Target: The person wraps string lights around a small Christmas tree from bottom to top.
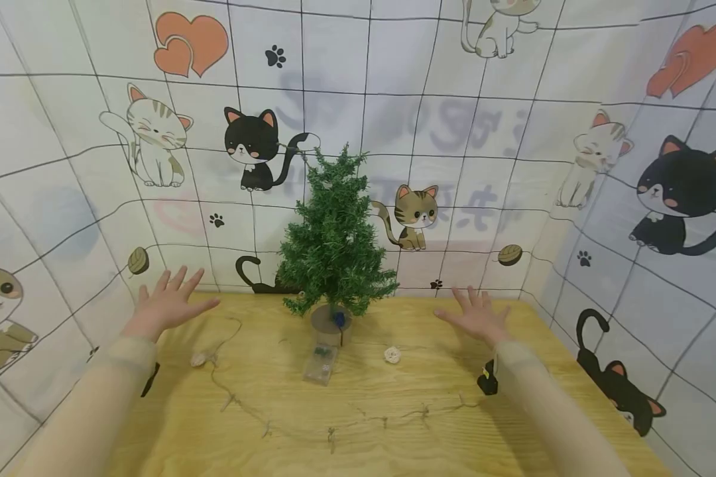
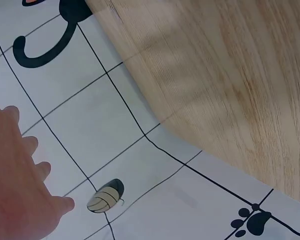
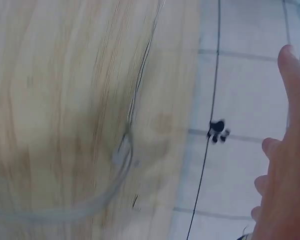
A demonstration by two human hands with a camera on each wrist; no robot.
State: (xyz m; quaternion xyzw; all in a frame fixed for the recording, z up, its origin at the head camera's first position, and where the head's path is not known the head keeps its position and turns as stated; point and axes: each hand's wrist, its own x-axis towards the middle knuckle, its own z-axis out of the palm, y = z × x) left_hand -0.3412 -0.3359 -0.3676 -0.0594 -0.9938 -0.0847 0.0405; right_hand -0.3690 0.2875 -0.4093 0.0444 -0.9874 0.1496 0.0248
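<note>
My left hand (image 1: 168, 306) hovers over the table's back left with fingers spread, holding nothing. On the other side my right hand (image 1: 476, 317) is likewise stretched out with spread fingers and bare. Between them stands a small green artificial tree (image 1: 335, 232) in a round brownish pot (image 1: 325, 331), a bit of blue at its trunk. A thin cord (image 1: 298, 434) with small pieces along it curves across the table in front. In the left wrist view the left hand (image 2: 20, 185) shows at the edge; in the right wrist view the right hand (image 3: 287, 170) is beside the cord (image 3: 135, 100).
A clear flat packet (image 1: 321, 364) lies before the pot. One pale round woven ornament (image 1: 392, 355) sits right of it, another pale piece (image 1: 198, 359) at the left. A small black item (image 1: 487, 379) is by the right wrist. Cat-printed cloth (image 1: 394, 86) encloses the wooden table (image 1: 394, 457).
</note>
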